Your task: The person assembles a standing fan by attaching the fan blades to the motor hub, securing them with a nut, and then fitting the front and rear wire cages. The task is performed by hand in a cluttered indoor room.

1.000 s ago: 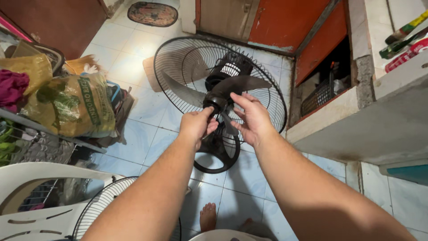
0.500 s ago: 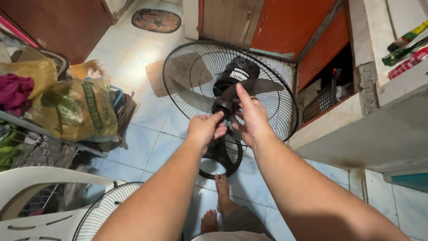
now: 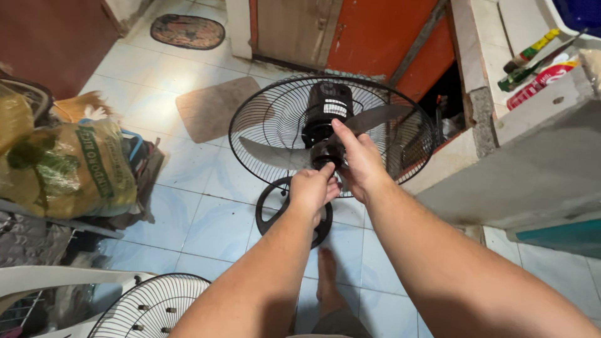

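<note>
While the left hand (image 3: 313, 188) pinches the fan hub (image 3: 327, 152), the right hand (image 3: 360, 164) grips it just beside.

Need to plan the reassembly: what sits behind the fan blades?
Behind the grey blades stand the black rear grille and black motor housing. The left hand and right hand cover the hub, so its fastening is hidden.

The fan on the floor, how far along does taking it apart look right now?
Done: the front grille is off and lies on the tiled floor. In hand: the left hand pinches the hub cap at the blade centre while the right hand steadies it. Left: the grey blades and the rear grille are both on the fan.
</note>
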